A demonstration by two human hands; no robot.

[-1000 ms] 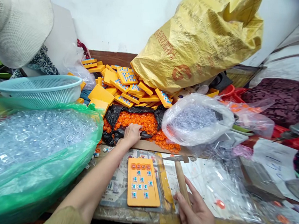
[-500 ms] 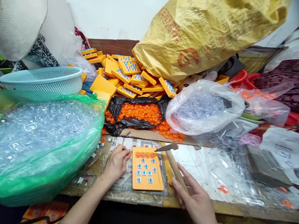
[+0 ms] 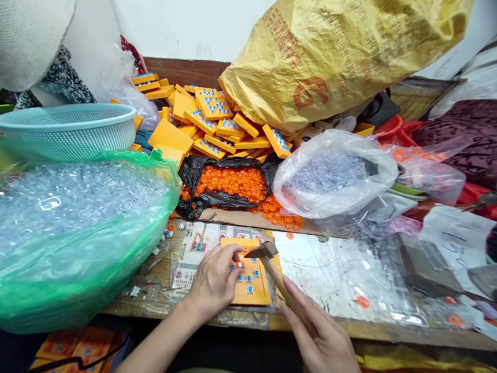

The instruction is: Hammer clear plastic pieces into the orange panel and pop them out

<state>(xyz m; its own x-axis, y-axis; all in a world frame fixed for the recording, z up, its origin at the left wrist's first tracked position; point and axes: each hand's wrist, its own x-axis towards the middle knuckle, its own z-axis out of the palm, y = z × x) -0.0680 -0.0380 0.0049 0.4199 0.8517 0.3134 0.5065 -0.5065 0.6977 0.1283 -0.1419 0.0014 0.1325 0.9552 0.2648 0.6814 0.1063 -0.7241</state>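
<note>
An orange plastic panel [image 3: 258,295] with small blue-and-white inserts lies flat on the bench. My left hand [image 3: 215,282] is over the panel's left side, thumb and forefinger closed around a small orange piece [image 3: 240,264]. That piece is partly hidden by the fingertips, and the hand covers much of the panel's left half. In my right hand [image 3: 317,331] is a hammer [image 3: 277,274], gripped by its wooden handle. Its dark, pointed metal head is above the upper right of the panel, close to my left fingertips.
Behind the panel, a black bag [image 3: 190,171] holds orange rings [image 3: 231,182]. Clear plastic pieces fill a green bag [image 3: 119,250] at left and a white bag [image 3: 337,205] at right. Similar orange panels [image 3: 170,136] are heaped behind, beside a yellow sack [image 3: 349,44].
My left hand has moved right, from beside the panel to over it, with the orange piece at its fingertips. The hammer head has shifted left over the panel.
</note>
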